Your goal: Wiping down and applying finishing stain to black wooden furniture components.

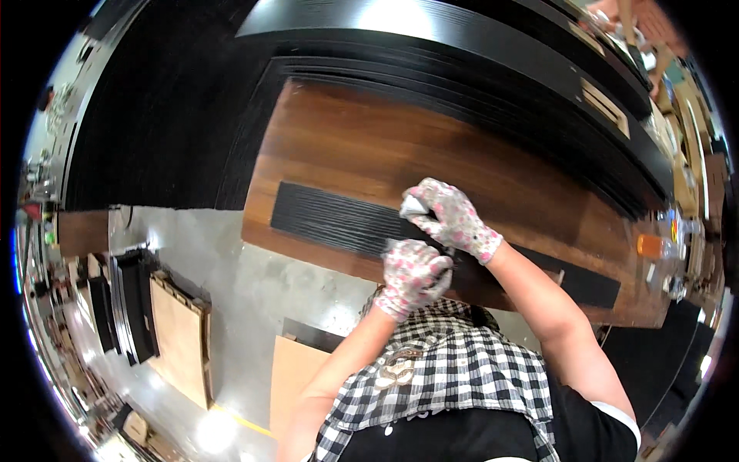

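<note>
A long black board with a grooved grain lies flat on a brown wooden worktop. My right hand, in a white glove with pink dots, is over the board's middle. It pinches a small white piece, folded cloth or paper; I cannot tell which. Closer to my body, my left hand wears a matching glove and is curled closed at the board's near edge. Whatever its fingers hold, if anything, is hidden. A short light wooden piece shows at the board's right part.
Black panels are stacked along the worktop's far side, and a wide black surface stretches to the left. At the right end stands a bottle with orange contents. Panels on a pallet rest on the floor at left. Another person's arm shows far right.
</note>
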A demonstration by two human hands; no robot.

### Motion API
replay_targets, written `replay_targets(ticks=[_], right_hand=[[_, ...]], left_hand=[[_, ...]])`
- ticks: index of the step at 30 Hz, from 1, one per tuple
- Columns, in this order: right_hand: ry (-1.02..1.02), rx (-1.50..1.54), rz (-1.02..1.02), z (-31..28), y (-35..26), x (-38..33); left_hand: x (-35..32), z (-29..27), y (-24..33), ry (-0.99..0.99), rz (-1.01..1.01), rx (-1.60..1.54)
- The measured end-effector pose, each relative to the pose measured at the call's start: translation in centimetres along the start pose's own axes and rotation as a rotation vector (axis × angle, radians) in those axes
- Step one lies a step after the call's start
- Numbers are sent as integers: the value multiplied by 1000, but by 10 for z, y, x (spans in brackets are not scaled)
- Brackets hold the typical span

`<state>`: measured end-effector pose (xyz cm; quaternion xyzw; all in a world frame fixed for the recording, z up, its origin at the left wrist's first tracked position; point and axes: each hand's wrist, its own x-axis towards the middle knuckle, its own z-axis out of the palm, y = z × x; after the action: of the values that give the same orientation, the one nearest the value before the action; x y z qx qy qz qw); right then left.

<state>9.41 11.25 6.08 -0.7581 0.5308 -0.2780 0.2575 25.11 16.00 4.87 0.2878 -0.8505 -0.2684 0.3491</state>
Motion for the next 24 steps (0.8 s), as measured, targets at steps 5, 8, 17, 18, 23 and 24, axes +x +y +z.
replay_targets(ticks=[5, 8, 17, 18, 23, 24], right_hand=[[-76, 59, -58, 34, -20, 79], [-68, 101, -121, 49, -37, 118], [-108, 55, -151, 27, -57, 115], [-140, 33, -136, 20, -52, 103], [-162, -40, -8, -30, -20, 15], [-176, -44, 44, -41, -15, -5]], left_hand=[[5, 23, 19, -71, -4, -53], [6, 30, 30, -54, 0, -64], [12, 15, 56, -4, 38, -151], [11, 15, 52, -11, 38, -134], [8, 0, 32, 2, 50, -76], [7, -2, 25, 33, 54, -79]])
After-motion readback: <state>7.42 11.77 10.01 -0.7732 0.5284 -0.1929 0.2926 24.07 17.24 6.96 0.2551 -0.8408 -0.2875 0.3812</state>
